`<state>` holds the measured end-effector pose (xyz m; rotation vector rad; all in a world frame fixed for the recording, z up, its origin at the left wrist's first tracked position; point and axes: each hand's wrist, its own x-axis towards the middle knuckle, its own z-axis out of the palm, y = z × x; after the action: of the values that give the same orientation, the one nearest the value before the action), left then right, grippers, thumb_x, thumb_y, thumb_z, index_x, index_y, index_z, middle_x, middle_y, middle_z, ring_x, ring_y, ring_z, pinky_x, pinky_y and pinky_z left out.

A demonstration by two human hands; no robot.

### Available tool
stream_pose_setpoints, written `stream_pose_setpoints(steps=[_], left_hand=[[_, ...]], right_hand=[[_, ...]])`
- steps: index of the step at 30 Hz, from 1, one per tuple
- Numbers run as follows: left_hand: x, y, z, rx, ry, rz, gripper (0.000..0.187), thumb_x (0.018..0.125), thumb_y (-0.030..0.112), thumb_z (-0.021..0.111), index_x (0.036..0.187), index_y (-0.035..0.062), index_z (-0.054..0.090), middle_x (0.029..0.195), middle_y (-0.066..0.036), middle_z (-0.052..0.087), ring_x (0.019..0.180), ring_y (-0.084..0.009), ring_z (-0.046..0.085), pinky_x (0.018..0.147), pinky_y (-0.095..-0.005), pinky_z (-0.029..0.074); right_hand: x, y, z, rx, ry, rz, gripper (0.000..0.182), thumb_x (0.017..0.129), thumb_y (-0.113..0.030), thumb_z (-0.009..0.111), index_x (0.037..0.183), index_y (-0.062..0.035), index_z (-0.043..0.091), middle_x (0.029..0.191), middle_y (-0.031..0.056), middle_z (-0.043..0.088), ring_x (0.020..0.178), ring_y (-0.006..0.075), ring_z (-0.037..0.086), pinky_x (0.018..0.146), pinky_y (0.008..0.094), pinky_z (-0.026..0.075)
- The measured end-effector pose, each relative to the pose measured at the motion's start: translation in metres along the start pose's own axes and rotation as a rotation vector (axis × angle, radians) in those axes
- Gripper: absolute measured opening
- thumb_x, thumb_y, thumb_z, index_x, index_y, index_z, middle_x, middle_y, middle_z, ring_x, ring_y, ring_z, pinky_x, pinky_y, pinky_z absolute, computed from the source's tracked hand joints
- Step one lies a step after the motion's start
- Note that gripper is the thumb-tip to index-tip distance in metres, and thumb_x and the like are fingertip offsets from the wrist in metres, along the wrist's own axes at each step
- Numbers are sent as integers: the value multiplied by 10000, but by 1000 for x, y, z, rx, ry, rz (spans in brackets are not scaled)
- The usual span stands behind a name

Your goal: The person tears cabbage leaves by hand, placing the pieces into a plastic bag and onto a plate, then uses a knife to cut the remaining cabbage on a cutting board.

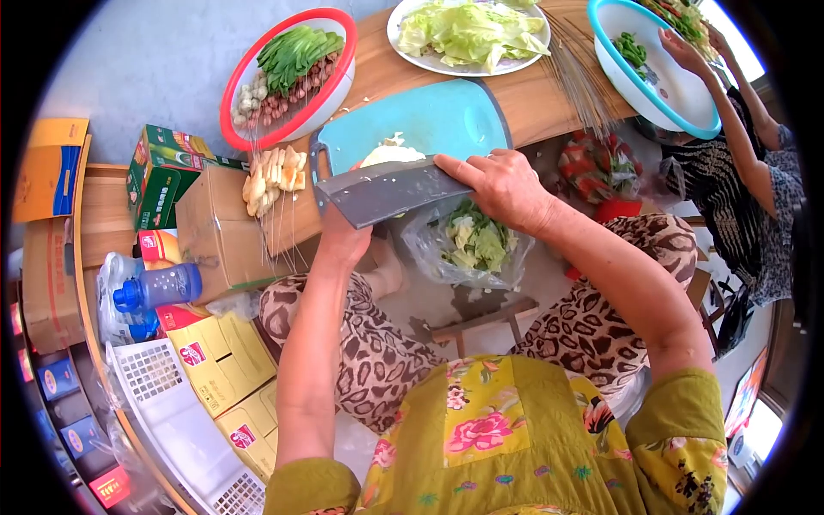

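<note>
A wide dark cleaver (399,190) is in my right hand (511,187), its blade reaching left over the near edge of the blue cutting board (421,116). Behind the blade, pale cut pieces (393,153) lie on the board. My left hand (345,236) is at the blade's left end, with its fingers mostly hidden behind the blade; what they hold, if anything, does not show. Below the board, a clear plastic bag (481,245) holds leafy green and white vegetable pieces.
A red-rimmed basin (227,107) with skewers and greens stands at back left, skewered pieces (273,180) beside it. A lettuce plate (468,67) is at the back. On the right, a co-worker's hands (684,51) are over a blue-rimmed basin (608,62). Boxes (227,227) stand left.
</note>
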<state>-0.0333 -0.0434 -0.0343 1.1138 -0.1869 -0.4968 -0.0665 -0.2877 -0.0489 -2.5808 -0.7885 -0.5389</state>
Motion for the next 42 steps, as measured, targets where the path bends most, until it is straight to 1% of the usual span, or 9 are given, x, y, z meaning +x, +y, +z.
stream_pose_setpoints(steps=[2, 8, 12, 14, 18, 21, 26, 30, 42], left_hand=[[1, -1, 2, -20, -59, -20, 514, 843, 78, 658, 1294, -19, 431, 1194, -81, 562, 1046, -155, 572, 914, -295, 466], [-2, 8, 11, 178, 235, -24, 553, 745, -23, 723, 1239, -25, 475, 1129, -97, 595, 985, -171, 608, 900, -297, 482], [0, 3, -2, 480, 271, 13, 586, 696, -36, 741, 1214, -35, 466, 1121, -108, 579, 1004, -173, 597, 883, -308, 494], [2, 3, -7, 1041, 244, 112, 602, 656, -1, 774, 1189, -5, 494, 1119, -96, 582, 986, -172, 601, 857, -306, 495], [3, 5, -12, 1331, 210, 308, 623, 588, -20, 760, 1161, 48, 526, 1080, -135, 553, 998, -296, 573, 870, -376, 464], [0, -7, -34, 1467, 189, 213, 643, 575, -42, 750, 1167, 48, 516, 1069, -155, 539, 1015, -353, 537, 878, -405, 450], [-1, -17, -51, 1528, 198, 220, 663, 600, -61, 750, 1189, 23, 457, 1116, -197, 512, 1023, -398, 530, 850, -429, 465], [-1, -20, -54, 1530, 227, 174, 684, 596, -55, 761, 1192, 4, 430, 1115, -217, 512, 1033, -404, 529, 861, -432, 466], [-8, 1, -40, 1433, 272, 163, 639, 575, 33, 794, 1138, 26, 492, 1098, -182, 567, 997, -359, 565, 855, -402, 465]], right_hand=[[-5, 0, 6, 13, -22, 41, 462, 755, -82, 572, 1211, -145, 529, 661, 32, 562, 570, 241, 580, 571, 363, 466], [-22, 22, 17, 45, -206, 301, 369, 785, -84, 538, 1152, -117, 524, 698, 112, 620, 631, 311, 622, 569, 425, 473], [-24, 17, 19, 145, -253, 400, 223, 851, -125, 512, 1063, -80, 566, 699, 162, 620, 657, 363, 607, 608, 445, 479], [-17, 18, 18, 139, -270, 451, 201, 862, -148, 516, 1033, -64, 579, 716, 178, 621, 679, 375, 604, 628, 455, 475], [13, 18, 11, 336, -295, 587, 222, 868, -206, 542, 986, -28, 601, 764, 226, 620, 751, 404, 594, 682, 479, 463], [31, 10, 5, 473, -287, 579, 249, 844, -191, 539, 1011, -7, 565, 786, 247, 614, 782, 421, 590, 704, 489, 457], [44, -11, 12, 577, -403, 578, 253, 871, -182, 511, 1033, 11, 532, 725, 241, 600, 690, 425, 572, 641, 460, 456], [45, -32, 30, 409, -498, 473, 264, 863, -173, 462, 1053, 6, 503, 783, 244, 621, 774, 432, 594, 710, 522, 453], [58, -47, 50, 230, -691, 489, 231, 808, -42, 468, 1012, 0, 569, 916, 213, 656, 900, 379, 636, 757, 456, 498]])
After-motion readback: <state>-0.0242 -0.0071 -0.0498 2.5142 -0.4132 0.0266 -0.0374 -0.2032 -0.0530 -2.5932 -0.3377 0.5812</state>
